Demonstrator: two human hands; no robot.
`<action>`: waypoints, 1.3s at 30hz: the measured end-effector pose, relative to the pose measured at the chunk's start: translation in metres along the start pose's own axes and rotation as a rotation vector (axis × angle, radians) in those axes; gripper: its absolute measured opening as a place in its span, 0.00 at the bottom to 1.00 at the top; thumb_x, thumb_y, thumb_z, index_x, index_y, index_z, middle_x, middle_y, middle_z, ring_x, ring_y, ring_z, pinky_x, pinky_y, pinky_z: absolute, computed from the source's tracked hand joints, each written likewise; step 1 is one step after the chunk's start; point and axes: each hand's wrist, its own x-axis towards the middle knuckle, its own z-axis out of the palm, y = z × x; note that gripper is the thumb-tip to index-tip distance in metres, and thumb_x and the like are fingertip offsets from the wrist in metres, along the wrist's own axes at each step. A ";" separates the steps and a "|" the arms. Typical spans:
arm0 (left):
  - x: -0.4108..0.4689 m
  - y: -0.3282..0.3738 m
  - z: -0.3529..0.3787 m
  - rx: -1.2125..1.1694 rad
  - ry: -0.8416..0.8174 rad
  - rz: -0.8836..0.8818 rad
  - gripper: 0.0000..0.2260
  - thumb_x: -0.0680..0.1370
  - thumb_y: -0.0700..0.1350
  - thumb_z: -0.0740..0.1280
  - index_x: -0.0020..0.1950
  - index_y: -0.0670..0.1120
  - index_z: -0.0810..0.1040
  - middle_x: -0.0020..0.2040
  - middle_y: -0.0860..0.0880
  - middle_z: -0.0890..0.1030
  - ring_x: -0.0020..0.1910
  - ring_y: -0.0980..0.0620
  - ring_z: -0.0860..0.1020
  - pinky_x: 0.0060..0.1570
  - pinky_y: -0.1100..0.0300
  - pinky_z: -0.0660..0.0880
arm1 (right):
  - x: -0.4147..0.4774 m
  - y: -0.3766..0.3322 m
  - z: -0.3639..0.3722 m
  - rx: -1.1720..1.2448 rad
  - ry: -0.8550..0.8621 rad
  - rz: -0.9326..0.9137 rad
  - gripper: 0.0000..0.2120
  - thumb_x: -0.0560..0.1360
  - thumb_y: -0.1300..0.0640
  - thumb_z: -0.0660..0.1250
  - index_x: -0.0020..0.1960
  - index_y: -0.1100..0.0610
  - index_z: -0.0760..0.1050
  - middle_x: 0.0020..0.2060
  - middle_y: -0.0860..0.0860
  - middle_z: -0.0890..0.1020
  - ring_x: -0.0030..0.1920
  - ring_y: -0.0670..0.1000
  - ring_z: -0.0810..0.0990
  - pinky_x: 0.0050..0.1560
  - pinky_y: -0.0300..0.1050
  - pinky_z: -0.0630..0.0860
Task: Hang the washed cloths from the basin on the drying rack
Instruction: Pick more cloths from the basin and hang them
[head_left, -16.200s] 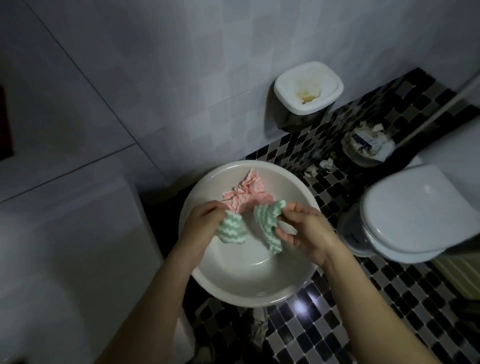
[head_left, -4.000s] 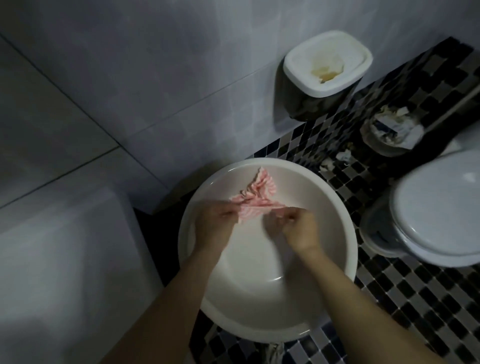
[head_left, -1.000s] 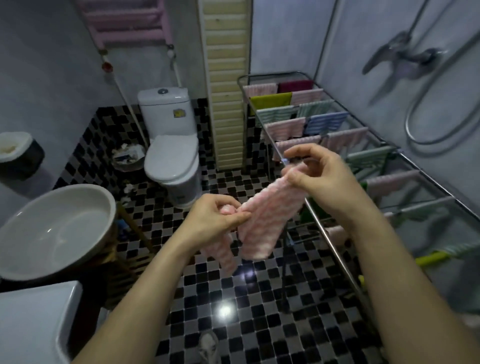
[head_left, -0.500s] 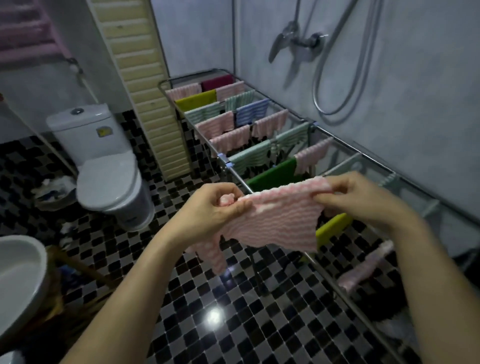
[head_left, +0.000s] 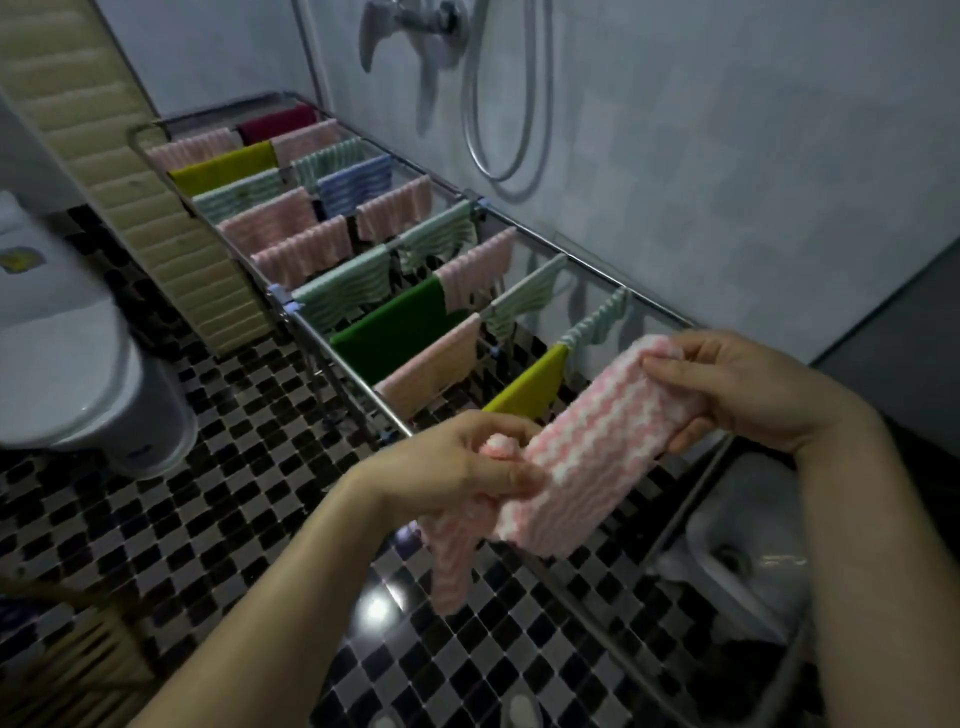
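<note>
From the head camera, both bare forearms reach in from the bottom edge toward the centre. The left hand (head_left: 457, 465) sits at about 6 o'clock of the picture's middle, knuckles up, thumb pressed along the near corner of a pink-and-white wavy-striped fluffy cloth (head_left: 587, 457) and pinching it, with a bunched bit of the fabric poking out above the thumb. The right hand (head_left: 737, 387) is at about 3 o'clock, higher and farther out, its fingers and thumb clamped on the cloth's far corner. The cloth is stretched between the two hands as a slanted band rising toward 2 o'clock, and a loose tail of it dangles below the left hand over the black-and-white checkered tile floor (head_left: 208, 499). The long metal drying rack (head_left: 332, 343) runs from 11 o'clock down toward 5 o'clock along the grey wall, its far rails covered with hung cloths in pink, green-striped, blue-striped, yellow, dark green and maroon; the held cloth hovers above the near end, just beside a hung yellow cloth (head_left: 535, 387), and hides the rail beneath it. A white toilet (head_left: 67, 374) is cut off at 9 o'clock and blurred. At 5 o'clock a pale object under the rack is too dim to make out.
</note>
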 end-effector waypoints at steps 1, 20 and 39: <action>0.006 -0.003 0.006 0.034 -0.038 -0.016 0.09 0.75 0.43 0.71 0.55 0.49 0.82 0.52 0.47 0.84 0.51 0.45 0.82 0.55 0.46 0.79 | -0.006 0.004 -0.008 -0.015 -0.018 0.043 0.11 0.69 0.53 0.65 0.47 0.57 0.80 0.34 0.54 0.84 0.30 0.51 0.82 0.25 0.43 0.80; 0.071 -0.075 0.095 0.859 0.434 -0.222 0.10 0.79 0.42 0.64 0.58 0.49 0.80 0.53 0.49 0.82 0.46 0.50 0.79 0.40 0.58 0.73 | 0.001 0.138 -0.031 -0.670 0.166 0.267 0.15 0.78 0.51 0.65 0.35 0.56 0.73 0.32 0.51 0.74 0.36 0.53 0.76 0.36 0.47 0.73; 0.078 -0.104 0.140 0.988 0.198 -0.135 0.09 0.76 0.53 0.69 0.45 0.48 0.81 0.40 0.51 0.83 0.38 0.54 0.81 0.41 0.55 0.80 | -0.024 0.159 -0.039 -0.867 0.274 0.201 0.10 0.75 0.51 0.69 0.54 0.52 0.81 0.45 0.48 0.82 0.46 0.48 0.79 0.50 0.47 0.78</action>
